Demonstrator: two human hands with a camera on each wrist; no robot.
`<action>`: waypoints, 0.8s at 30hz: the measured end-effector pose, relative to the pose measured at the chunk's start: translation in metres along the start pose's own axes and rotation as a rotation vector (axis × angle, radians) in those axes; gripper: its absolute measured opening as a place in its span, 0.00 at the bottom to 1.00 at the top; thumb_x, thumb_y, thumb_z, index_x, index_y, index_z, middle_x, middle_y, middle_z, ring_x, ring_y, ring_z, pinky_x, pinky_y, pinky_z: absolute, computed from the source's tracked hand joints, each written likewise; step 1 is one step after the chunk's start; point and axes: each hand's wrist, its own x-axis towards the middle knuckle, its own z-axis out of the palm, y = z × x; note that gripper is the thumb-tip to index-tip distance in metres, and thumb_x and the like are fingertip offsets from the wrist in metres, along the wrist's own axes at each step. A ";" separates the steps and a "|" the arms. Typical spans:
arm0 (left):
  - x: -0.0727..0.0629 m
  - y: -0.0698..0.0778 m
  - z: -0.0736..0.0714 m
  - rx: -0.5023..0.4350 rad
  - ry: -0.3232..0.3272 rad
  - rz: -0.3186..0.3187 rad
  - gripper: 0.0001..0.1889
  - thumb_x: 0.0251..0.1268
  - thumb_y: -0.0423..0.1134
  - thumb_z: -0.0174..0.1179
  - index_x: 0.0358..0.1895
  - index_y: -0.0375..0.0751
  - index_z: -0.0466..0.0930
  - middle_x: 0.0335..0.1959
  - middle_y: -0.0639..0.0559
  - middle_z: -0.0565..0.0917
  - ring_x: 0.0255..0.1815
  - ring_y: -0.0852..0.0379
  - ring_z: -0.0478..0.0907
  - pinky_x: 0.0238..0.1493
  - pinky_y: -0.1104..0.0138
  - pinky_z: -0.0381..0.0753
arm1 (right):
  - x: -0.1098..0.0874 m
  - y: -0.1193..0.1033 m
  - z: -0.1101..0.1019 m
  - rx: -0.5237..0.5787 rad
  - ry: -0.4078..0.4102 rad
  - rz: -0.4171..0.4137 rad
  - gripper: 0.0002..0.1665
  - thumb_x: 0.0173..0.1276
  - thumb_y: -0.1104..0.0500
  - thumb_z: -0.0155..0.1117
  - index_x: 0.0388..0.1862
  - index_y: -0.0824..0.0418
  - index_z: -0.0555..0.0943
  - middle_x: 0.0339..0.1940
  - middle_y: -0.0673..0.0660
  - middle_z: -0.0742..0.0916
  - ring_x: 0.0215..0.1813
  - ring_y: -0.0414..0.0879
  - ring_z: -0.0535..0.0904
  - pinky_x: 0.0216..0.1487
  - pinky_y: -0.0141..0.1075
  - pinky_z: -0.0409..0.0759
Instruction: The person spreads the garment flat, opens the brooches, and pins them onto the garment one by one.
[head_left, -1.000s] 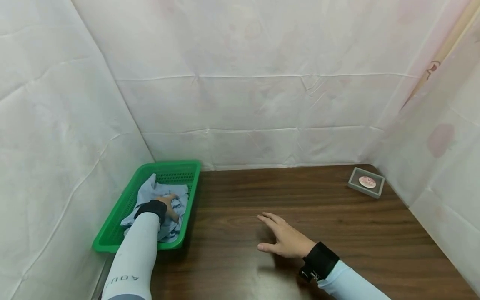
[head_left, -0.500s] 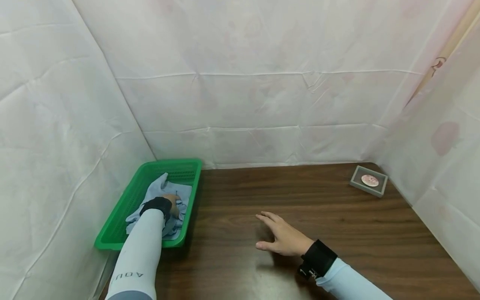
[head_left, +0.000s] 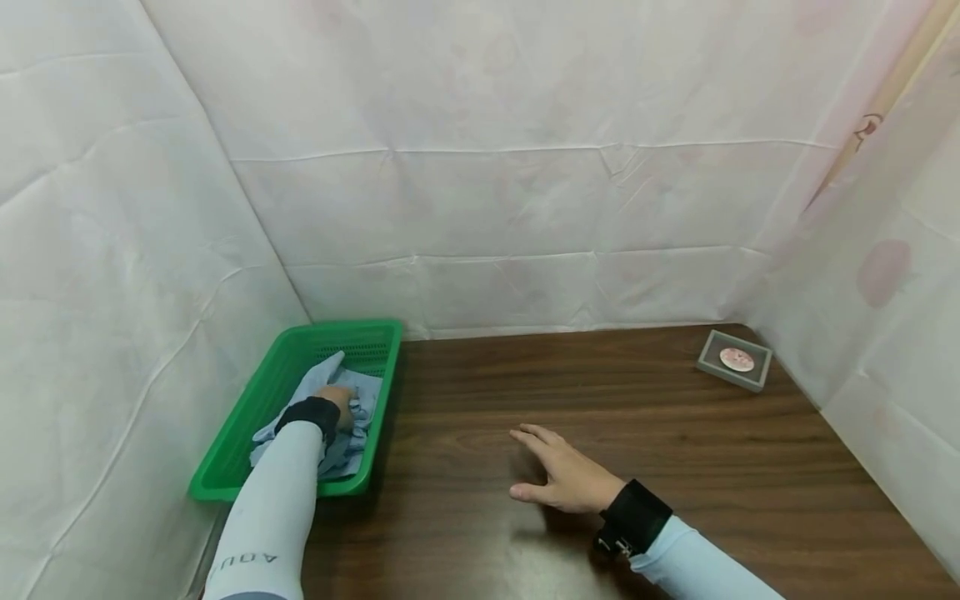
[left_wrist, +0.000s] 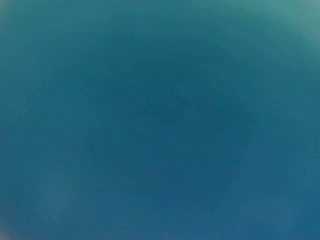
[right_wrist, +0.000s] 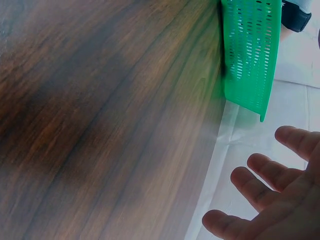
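Light blue crumpled cloth (head_left: 366, 385) lies inside a green plastic basket (head_left: 217, 471) at the left of the table. My left hand (head_left: 340, 404) reaches down into the basket and grips the cloth, its fingertips hidden in the folds. A blurred blue surface (left_wrist: 160, 130) fills the whole left wrist view. My right hand (head_left: 566, 475) holds nothing and hovers over the table at the centre right, fingers spread and thumb apart. In the right wrist view, its fingers (right_wrist: 255, 187) point toward the basket's perforated side.
A small grey tray (head_left: 712, 367) with a pink-and-white oval piece (head_left: 737, 360) sits at the table's far right corner. White sheets (head_left: 525, 208) enclose the brown wooden table (head_left: 465, 383) at the back and both sides.
My left hand has moved slightly within the basket and its spread fingers have drawn in on the cloth, whose folds have shifted. The right hand stays nearly still.
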 end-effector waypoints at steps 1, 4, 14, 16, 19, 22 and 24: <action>0.000 -0.001 0.000 0.003 0.005 0.001 0.24 0.56 0.29 0.61 0.59 0.30 0.76 0.56 0.31 0.77 0.54 0.34 0.74 0.45 0.50 0.77 | 0.000 0.000 0.000 -0.001 0.007 -0.002 0.49 0.64 0.32 0.59 0.76 0.53 0.58 0.75 0.60 0.62 0.72 0.60 0.58 0.62 0.58 0.67; 0.000 -0.003 -0.002 0.018 0.031 0.020 0.24 0.56 0.29 0.59 0.59 0.29 0.76 0.55 0.32 0.78 0.54 0.35 0.75 0.46 0.49 0.77 | -0.001 0.000 0.000 -0.005 0.018 0.001 0.49 0.64 0.33 0.60 0.76 0.54 0.59 0.74 0.60 0.62 0.72 0.60 0.59 0.62 0.57 0.67; -0.012 0.000 -0.034 0.054 0.133 0.025 0.24 0.57 0.29 0.58 0.59 0.30 0.75 0.55 0.32 0.78 0.52 0.36 0.76 0.49 0.46 0.76 | -0.002 -0.001 -0.006 -0.008 0.016 0.014 0.48 0.63 0.32 0.60 0.77 0.49 0.57 0.75 0.57 0.61 0.73 0.57 0.57 0.63 0.55 0.68; -0.017 0.004 -0.044 0.048 0.138 0.022 0.25 0.57 0.29 0.58 0.61 0.30 0.74 0.57 0.32 0.77 0.53 0.36 0.76 0.49 0.45 0.76 | -0.002 -0.002 -0.008 -0.005 0.013 0.016 0.49 0.63 0.32 0.60 0.77 0.49 0.57 0.76 0.57 0.60 0.73 0.57 0.57 0.62 0.55 0.67; -0.025 0.008 -0.058 0.034 0.153 0.023 0.26 0.57 0.29 0.58 0.62 0.30 0.73 0.58 0.31 0.76 0.51 0.35 0.76 0.47 0.45 0.76 | -0.001 -0.005 -0.013 -0.012 0.003 0.016 0.50 0.63 0.30 0.58 0.77 0.49 0.56 0.76 0.57 0.60 0.73 0.56 0.57 0.62 0.55 0.68; -0.030 0.008 -0.069 0.029 0.183 0.035 0.26 0.58 0.30 0.57 0.63 0.32 0.73 0.57 0.31 0.76 0.48 0.37 0.76 0.44 0.47 0.76 | 0.002 -0.008 -0.017 -0.033 -0.009 0.007 0.51 0.62 0.27 0.55 0.77 0.48 0.55 0.76 0.56 0.59 0.74 0.54 0.56 0.63 0.53 0.68; -0.035 0.011 -0.077 0.029 0.216 0.053 0.24 0.57 0.29 0.57 0.61 0.33 0.74 0.54 0.32 0.78 0.42 0.40 0.76 0.40 0.50 0.75 | 0.005 -0.010 -0.020 -0.038 -0.011 -0.003 0.51 0.62 0.27 0.55 0.77 0.48 0.55 0.76 0.55 0.59 0.74 0.54 0.56 0.63 0.52 0.68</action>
